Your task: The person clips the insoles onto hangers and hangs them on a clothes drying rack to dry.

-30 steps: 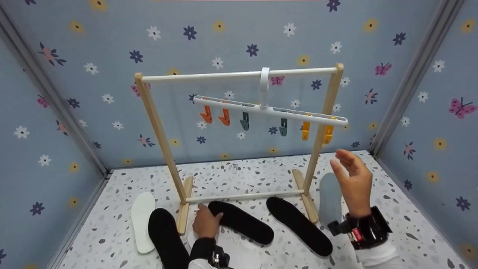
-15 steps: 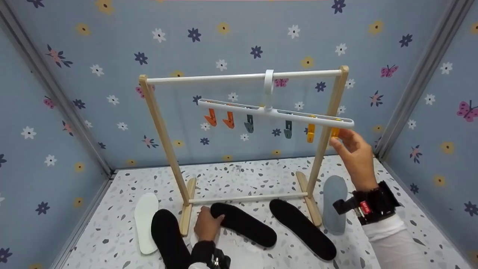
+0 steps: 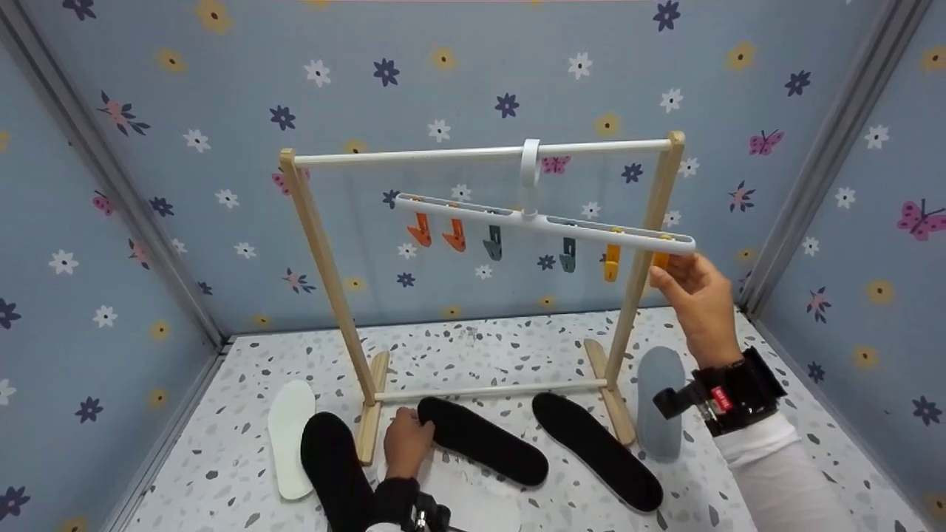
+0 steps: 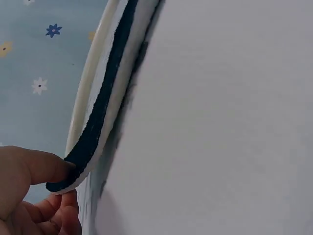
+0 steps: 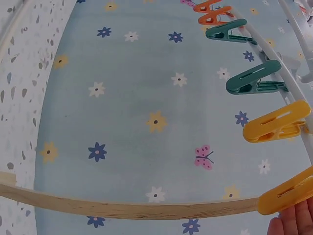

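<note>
Head view: the right hand (image 3: 698,299) pinches the outermost yellow clip (image 3: 660,260) with its fingers (image 3: 669,275), while the left hand (image 3: 406,443) grips the black insole (image 3: 484,451), lying lengthwise low to the left.

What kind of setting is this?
Likely a staged recording booth, not a home: flower-and-butterfly wallpapered panels closing in a speckled tabletop, with a small wooden rack and insoles laid out.

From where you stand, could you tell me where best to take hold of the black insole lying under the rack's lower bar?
Probably pinch the black insole at its rounded end by the left hand, coming from the left: it lies flat, and that end is already lifted.
</note>
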